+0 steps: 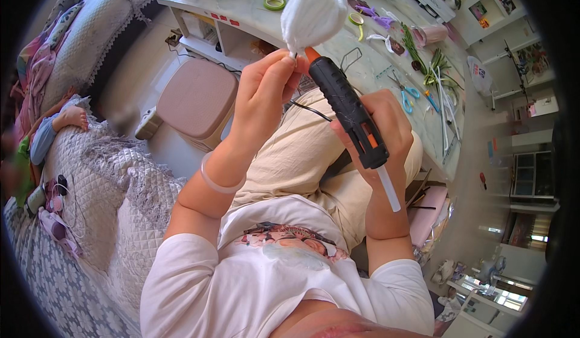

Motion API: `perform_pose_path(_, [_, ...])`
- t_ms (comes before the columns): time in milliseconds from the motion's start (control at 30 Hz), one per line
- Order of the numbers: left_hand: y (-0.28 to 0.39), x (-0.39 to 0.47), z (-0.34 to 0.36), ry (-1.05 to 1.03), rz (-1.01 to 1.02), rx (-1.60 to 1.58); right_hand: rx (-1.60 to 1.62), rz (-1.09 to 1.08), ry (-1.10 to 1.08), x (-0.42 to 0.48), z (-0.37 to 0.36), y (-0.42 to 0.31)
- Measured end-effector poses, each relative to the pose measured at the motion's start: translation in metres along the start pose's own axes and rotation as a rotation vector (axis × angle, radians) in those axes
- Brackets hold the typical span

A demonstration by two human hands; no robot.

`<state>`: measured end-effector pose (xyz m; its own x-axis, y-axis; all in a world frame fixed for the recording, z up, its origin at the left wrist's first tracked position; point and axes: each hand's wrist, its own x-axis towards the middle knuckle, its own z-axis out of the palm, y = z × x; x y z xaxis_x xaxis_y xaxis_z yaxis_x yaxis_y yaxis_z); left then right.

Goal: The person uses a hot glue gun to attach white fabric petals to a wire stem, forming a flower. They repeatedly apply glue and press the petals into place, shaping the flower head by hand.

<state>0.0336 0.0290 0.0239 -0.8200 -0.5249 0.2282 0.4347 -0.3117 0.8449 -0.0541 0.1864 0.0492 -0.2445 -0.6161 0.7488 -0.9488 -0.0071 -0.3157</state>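
My left hand pinches the narrow base of a white fuzzy tulip-like flower, which stands with its petals upward over the table edge. In my right hand is a black hot glue gun with an orange nozzle. The nozzle points at the flower's base, close to my left fingertips; whether they touch cannot be told. A translucent glue stick sticks out of the gun's rear end. Part of my right hand is hidden behind the gun.
On the marble-patterned table lie green tape rolls, light-blue scissors, green stems, white strips and purple pieces. A wire stand is beyond the gun. A pink-topped stool stands left; another person's foot rests on the sofa.
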Motion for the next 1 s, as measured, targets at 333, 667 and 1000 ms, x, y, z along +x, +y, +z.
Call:
perform_pose_path(333, [-0.001,0.000,0.002,0.004,-0.003,-0.006,-0.013,-0.028,-0.007,0.000,-0.003,0.000])
perform_pose_path(667, [-0.004,0.002,-0.002,-0.062,0.005,0.001,-0.051,-0.002,-0.010,-0.004,-0.004,0.002])
perform_pose_path(1000, [-0.003,0.008,-0.016,0.098,-0.003,0.024,0.805,0.314,-0.010,-0.012,-0.002,0.016])
